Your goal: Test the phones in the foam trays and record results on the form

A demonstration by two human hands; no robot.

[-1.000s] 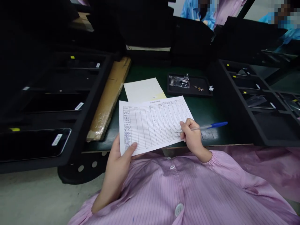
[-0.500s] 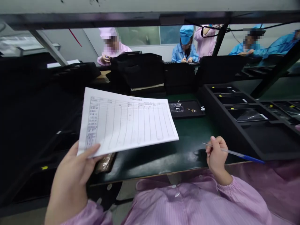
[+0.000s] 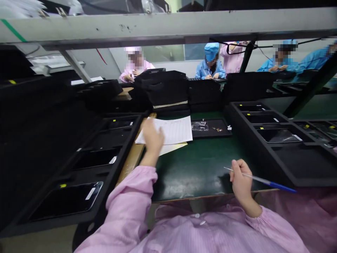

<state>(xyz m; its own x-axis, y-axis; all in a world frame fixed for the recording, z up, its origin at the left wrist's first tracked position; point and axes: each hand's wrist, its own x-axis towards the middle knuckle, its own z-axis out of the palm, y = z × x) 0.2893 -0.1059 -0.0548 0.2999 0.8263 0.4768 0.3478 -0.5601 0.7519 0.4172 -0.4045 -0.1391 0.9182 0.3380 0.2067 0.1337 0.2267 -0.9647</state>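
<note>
Under a shelf (image 3: pixel 168 26), at the green workbench (image 3: pixel 195 168), the right hand (image 3: pixel 241 180) clamps a ballpoint pen (image 3: pixel 280 187); the blurred left hand (image 3: pixel 152 138), grip unclear, part-hides a printed form (image 3: pixel 179 130).

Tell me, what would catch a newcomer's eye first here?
Probably the white gridded sheet toward the far side of the green tabletop, the blurred left fingers overlapping it in view. Next, the blue-ended pen in the right fingers, near the front edge. Then glossy dark panels in black trays on both sides.
</note>
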